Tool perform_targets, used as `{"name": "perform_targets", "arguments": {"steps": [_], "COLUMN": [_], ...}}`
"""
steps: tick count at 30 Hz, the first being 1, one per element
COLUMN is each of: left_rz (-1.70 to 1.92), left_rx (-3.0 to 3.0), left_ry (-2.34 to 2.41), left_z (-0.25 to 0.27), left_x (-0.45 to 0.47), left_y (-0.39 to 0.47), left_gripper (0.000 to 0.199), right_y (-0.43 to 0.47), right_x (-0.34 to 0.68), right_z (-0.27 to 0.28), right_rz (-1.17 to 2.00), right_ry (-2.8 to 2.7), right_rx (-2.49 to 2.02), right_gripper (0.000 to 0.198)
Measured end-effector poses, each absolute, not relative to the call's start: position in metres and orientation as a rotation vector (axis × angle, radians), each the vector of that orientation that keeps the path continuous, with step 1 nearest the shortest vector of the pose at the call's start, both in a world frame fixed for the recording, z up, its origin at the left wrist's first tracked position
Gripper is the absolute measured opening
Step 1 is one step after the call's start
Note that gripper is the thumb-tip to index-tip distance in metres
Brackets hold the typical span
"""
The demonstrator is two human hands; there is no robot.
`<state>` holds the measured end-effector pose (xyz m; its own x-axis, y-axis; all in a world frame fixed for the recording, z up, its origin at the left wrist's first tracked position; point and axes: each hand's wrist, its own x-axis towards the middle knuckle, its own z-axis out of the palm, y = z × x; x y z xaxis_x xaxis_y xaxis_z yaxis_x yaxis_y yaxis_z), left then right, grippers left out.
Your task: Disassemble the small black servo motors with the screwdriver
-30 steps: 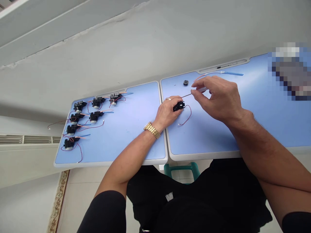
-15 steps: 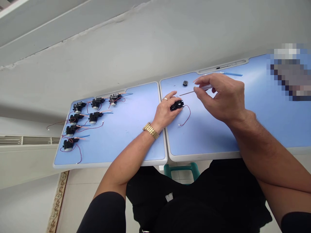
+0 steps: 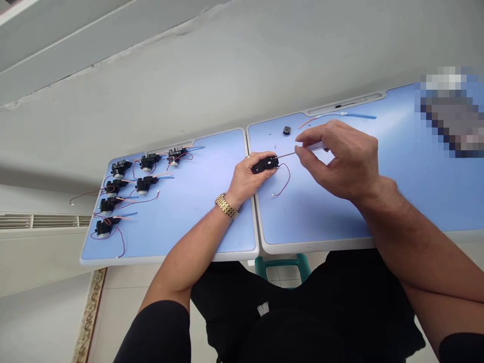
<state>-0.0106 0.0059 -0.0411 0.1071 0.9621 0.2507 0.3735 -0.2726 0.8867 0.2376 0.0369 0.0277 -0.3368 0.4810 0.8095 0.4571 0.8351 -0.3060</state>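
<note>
Now a black part [image 3: 269, 164] is held in the left hand [image 3: 246, 177], near the gap between two blue tables [image 3: 206, 196]. The right hand [image 3: 342, 160] pinches a thin tool [image 3: 286, 155], its tip at the part. Behind is a gray wall [image 3: 189, 91]; below, a green stool [image 3: 282, 262].

the black plastic assembly [image 3: 264, 165] trails a wire lead [image 3: 289, 177] of red and darker strands, tipped with a white connector [image 3: 274, 195]. the screwdriver [image 3: 286, 155] is steel-grey with a clear handle [image 3: 316, 146]. the tabletops [image 3: 212, 166] are light blue, their rims [image 3: 317, 246] pale grey. the seven other assemblies [image 3: 147, 184] are black with whitish round bases, blue and peach strips beside them. gold wristwatch [image 3: 227, 205], black sleeve [image 3: 159, 327], black trousers [image 3: 227, 292], green stool [image 3: 282, 262] – and a floor border [image 3: 88, 317] of brown scrollwork on cream.
</note>
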Motion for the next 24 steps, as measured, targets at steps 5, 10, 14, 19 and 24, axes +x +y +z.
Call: {"name": "perform_targets", "arguments": {"steps": [5, 10, 14, 19, 24], "left_rz": [1.163, 1.167, 1.162, 1.178, 1.169], "left_rx": [1.743, 1.779, 1.786, 1.779, 1.796], "left_ry": [1.286, 1.259, 1.264, 1.262, 1.288], "left_z": [-0.0418, -0.0420, -0.0419, -0.0431, -0.0427], "left_x": [-0.0098, -0.0090, -0.0083, -0.0077, -0.0075], "left_y": [0.0054, 0.0054, 0.0054, 0.0056, 0.0052], "left_gripper": [0.034, 0.034, 0.033, 0.034, 0.035], "right_y": [0.0391, 0.0407, 0.0404, 0.0386, 0.0373], "right_x": [0.2364, 0.2341, 0.2351, 0.2360, 0.2368], "right_z": [0.0235, 0.0222, 0.0227, 0.0231, 0.0236], "right_rz": [-0.012, -0.026, -0.022, 0.007, 0.031], "right_ry": [-1.994, -1.970, -1.990, -1.989, -2.024], "right_rx": [-0.739, -0.654, -0.662, -0.704, -0.786], "right_gripper": [0.014, 0.016, 0.021, 0.020, 0.019]}}
